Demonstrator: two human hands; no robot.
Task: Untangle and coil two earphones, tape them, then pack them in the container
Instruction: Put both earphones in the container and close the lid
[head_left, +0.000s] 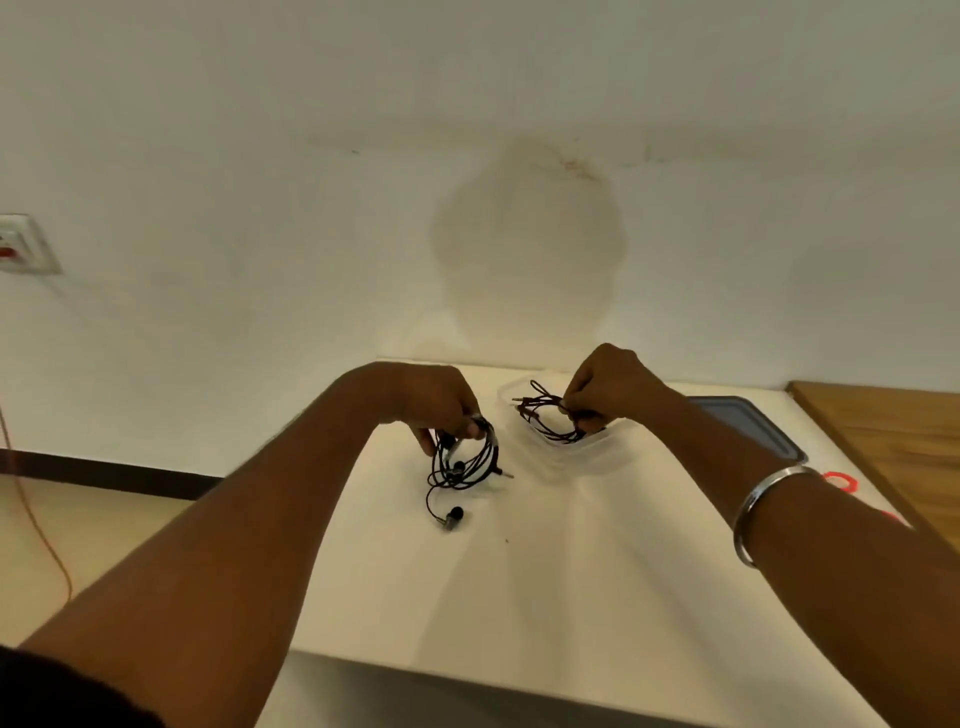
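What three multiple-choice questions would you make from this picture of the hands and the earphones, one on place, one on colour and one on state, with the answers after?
1. Where is the dark red earphone coil?
A. Over the clear container
B. On the floor
C. On the wooden board

2. What colour is the lid by the right arm?
A. Yellow
B. Grey-blue
C. Green

3. What is the left hand doing?
A. Resting flat and empty
B. Holding the black earphone coil
C. Lifting the lid

Answers: 1 A, the right hand holds it over the container. 2 B, it shows grey-blue on the white table. 3 B, its fingers pinch the coil, one earbud trailing on the table.
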